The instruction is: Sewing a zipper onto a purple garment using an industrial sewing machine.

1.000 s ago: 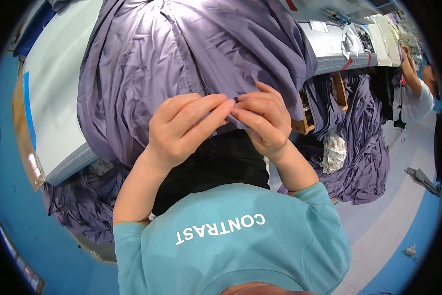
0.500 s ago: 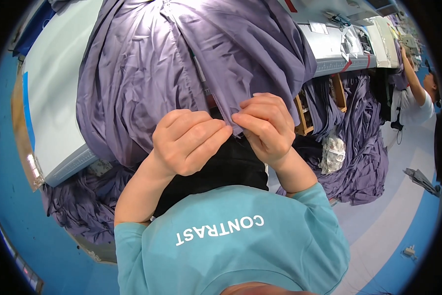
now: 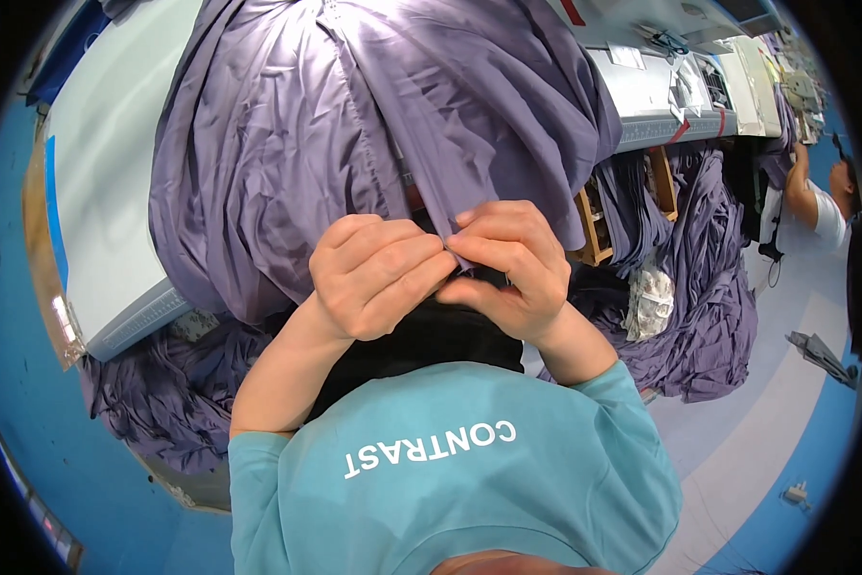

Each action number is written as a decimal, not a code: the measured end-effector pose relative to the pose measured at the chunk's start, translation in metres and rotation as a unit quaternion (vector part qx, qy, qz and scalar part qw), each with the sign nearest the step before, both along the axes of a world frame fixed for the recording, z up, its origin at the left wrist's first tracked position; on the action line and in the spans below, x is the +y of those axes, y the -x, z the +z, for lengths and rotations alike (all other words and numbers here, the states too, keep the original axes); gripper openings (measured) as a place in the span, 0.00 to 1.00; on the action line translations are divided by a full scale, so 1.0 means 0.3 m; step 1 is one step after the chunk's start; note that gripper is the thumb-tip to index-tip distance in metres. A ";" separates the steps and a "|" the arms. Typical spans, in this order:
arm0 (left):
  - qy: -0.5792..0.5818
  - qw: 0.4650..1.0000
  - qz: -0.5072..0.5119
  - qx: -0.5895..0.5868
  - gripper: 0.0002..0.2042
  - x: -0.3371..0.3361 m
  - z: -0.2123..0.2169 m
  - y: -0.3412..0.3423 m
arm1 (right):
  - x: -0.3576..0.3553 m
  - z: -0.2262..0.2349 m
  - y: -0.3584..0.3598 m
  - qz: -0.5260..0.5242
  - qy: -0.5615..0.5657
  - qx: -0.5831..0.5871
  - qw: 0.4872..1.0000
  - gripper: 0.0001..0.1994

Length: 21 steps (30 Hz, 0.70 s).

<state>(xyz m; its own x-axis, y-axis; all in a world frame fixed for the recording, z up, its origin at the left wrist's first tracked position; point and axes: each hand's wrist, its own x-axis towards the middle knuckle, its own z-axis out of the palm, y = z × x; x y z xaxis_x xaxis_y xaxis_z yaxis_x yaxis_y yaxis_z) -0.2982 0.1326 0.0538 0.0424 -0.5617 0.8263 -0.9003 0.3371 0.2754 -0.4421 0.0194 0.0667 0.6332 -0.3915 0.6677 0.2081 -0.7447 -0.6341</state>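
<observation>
A large spread of purple fabric (image 3: 268, 144) drapes over the table toward me, with a seam and a slit running down its middle. At the fabric's near edge, my left hand (image 3: 378, 278) is closed, its fingertips pinching the cloth beside the slit. Close against it, my right hand (image 3: 517, 264) holds the same edge between bent fingers, its thumb lower and apart from the index finger. The fingertips of both hands almost touch. Some of the pinched edge is hidden behind the fingers.
A white tabletop (image 3: 114, 192) with a ruler-marked edge lies left. Purple cloth heaps (image 3: 713, 307) hang below the table on the right, near a wooden frame (image 3: 663, 182) and a whitish bundle (image 3: 648, 302). Another person (image 3: 819, 206) works at the far right.
My hands have come closer together at the fabric edge. My right thumb has dropped away from its fingers, and the left hand has shifted slightly right. The other person's arm has lowered.
</observation>
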 end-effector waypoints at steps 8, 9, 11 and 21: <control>-0.050 0.997 0.008 0.054 0.09 0.021 0.013 -0.002 | -0.038 -0.010 0.019 0.013 0.015 0.002 1.000 0.13; -0.070 0.996 0.049 0.019 0.10 0.028 0.022 -0.012 | -0.049 -0.013 0.019 0.011 0.029 -0.006 1.000 0.13; -0.198 0.974 0.092 -0.059 0.11 0.036 0.039 -0.028 | -0.063 -0.023 0.016 0.006 0.043 -0.025 0.999 0.11; -0.247 0.964 0.013 -0.098 0.06 0.027 0.031 -0.105 | -0.072 -0.070 0.001 0.064 0.143 0.026 0.987 0.04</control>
